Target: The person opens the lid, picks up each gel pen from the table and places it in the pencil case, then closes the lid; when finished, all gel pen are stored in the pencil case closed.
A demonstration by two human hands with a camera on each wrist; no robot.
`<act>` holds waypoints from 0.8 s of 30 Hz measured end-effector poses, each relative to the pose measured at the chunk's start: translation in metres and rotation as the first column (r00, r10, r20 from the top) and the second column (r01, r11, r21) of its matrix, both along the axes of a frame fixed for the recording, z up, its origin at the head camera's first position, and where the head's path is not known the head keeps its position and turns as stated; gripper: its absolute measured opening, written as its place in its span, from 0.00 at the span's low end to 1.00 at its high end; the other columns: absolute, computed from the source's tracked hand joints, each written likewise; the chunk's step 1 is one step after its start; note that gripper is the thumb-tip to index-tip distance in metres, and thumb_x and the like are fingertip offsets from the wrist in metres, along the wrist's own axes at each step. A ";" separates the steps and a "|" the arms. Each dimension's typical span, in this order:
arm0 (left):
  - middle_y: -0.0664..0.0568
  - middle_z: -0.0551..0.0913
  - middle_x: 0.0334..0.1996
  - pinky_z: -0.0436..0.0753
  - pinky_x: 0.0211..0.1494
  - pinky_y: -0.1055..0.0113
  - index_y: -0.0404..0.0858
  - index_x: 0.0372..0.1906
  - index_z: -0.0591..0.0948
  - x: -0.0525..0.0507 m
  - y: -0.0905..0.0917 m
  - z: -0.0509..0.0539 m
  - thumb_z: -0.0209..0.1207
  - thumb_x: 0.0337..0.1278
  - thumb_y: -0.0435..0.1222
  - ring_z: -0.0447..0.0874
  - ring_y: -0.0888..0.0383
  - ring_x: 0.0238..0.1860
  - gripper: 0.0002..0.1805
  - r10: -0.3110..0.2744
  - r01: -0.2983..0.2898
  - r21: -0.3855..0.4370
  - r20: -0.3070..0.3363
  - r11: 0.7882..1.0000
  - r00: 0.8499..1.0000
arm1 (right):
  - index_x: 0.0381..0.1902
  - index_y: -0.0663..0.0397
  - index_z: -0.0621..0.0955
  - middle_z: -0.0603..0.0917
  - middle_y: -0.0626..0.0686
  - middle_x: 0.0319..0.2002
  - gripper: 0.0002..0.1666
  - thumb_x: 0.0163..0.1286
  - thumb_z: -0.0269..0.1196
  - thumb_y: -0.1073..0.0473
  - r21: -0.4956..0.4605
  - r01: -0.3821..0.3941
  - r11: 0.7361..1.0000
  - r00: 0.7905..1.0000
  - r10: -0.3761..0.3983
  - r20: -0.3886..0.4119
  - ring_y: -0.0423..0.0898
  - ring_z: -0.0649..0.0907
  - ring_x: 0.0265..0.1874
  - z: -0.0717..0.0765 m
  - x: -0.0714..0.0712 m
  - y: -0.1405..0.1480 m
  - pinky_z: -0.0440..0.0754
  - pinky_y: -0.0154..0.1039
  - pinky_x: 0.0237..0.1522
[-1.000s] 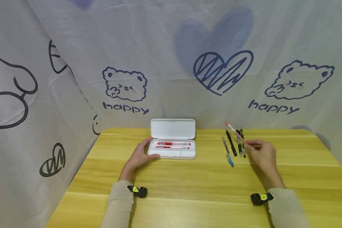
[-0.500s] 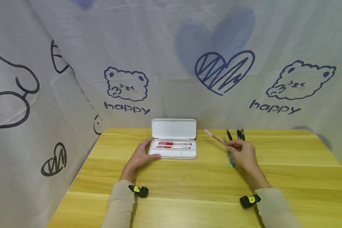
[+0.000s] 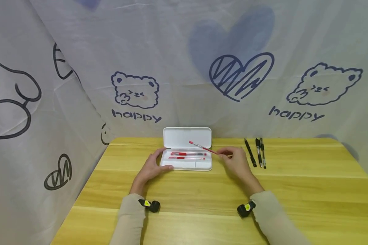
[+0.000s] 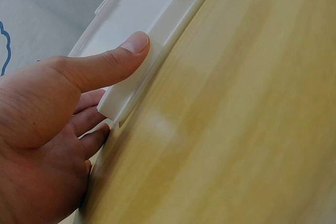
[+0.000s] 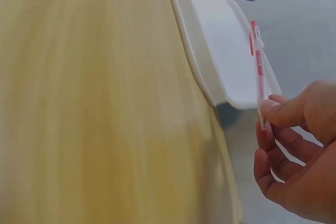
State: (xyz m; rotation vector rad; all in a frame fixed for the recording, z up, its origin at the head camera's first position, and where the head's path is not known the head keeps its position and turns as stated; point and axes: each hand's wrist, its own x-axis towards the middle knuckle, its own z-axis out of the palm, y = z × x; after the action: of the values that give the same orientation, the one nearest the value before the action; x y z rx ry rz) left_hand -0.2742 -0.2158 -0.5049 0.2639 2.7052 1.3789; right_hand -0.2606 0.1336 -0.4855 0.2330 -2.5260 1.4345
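Note:
A white pencil case [image 3: 181, 164] lies on the table with its lid [image 3: 174, 137] raised. Two red pens [image 3: 187, 154] lie side by side in its rear compartment. My left hand [image 3: 151, 169] holds the case's left end; in the left wrist view the thumb [image 4: 115, 64] presses on the rim and the fingers are against the end wall. Over the case's right end, my right hand [image 3: 236, 162] pinches a third red pen [image 3: 200, 146] by one end between thumb and fingers. In the right wrist view this pen [image 5: 259, 69] points away from the hand, above the case.
Several black pens [image 3: 250, 153] lie at the back right of the wooden table [image 3: 196, 204], right of my right hand. A printed cloth [image 3: 184, 68] hangs behind the table's back edge. Dark cameras sit on both wrists.
My right hand has carried the red pen leftward from beside the black pens to above the case. It now covers the blue pen's place. The left hand has stayed on the case.

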 end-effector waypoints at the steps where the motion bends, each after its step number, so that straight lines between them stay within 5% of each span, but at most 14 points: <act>1: 0.39 0.62 0.77 0.49 0.79 0.39 0.42 0.76 0.66 0.000 0.000 0.000 0.78 0.51 0.44 0.50 0.36 0.79 0.49 0.000 0.000 0.001 -0.001 1.000 1.000 | 0.41 0.55 0.90 0.90 0.53 0.38 0.07 0.68 0.69 0.67 -0.002 -0.004 1.000 1.000 0.004 -0.002 0.49 0.86 0.38 0.001 -0.002 -0.004 0.82 0.38 0.36; 8: 0.39 0.62 0.77 0.50 0.79 0.39 0.42 0.76 0.66 0.001 0.001 0.001 0.78 0.51 0.44 0.52 0.36 0.78 0.49 0.004 -0.004 0.003 -0.002 1.000 1.000 | 0.40 0.58 0.90 0.89 0.54 0.39 0.07 0.68 0.67 0.70 -0.027 -0.038 0.999 0.999 0.039 0.023 0.50 0.85 0.39 -0.001 -0.010 -0.033 0.82 0.42 0.40; 17: 0.39 0.60 0.78 0.45 0.79 0.38 0.42 0.77 0.66 0.001 -0.001 -0.001 0.77 0.51 0.45 0.43 0.35 0.80 0.49 0.005 -0.005 -0.004 0.009 1.000 1.000 | 0.35 0.58 0.89 0.88 0.52 0.33 0.06 0.67 0.67 0.71 0.104 -0.065 0.992 0.998 0.065 0.003 0.49 0.81 0.34 -0.009 -0.020 -0.061 0.81 0.44 0.41; 24: 0.40 0.62 0.77 0.50 0.79 0.39 0.42 0.76 0.66 0.003 0.001 0.002 0.78 0.50 0.44 0.51 0.37 0.78 0.49 0.016 -0.016 0.014 0.012 1.000 1.000 | 0.37 0.58 0.90 0.89 0.54 0.37 0.06 0.68 0.67 0.71 0.149 -0.081 0.986 0.997 0.080 0.011 0.51 0.84 0.39 -0.008 -0.022 -0.068 0.83 0.49 0.48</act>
State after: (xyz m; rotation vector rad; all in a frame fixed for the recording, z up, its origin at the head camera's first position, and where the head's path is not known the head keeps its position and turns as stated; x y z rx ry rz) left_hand -0.2708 -0.2143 -0.5025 0.2349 2.6948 1.4001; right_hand -0.2830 0.0651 -0.4934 0.3616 -2.6591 1.2752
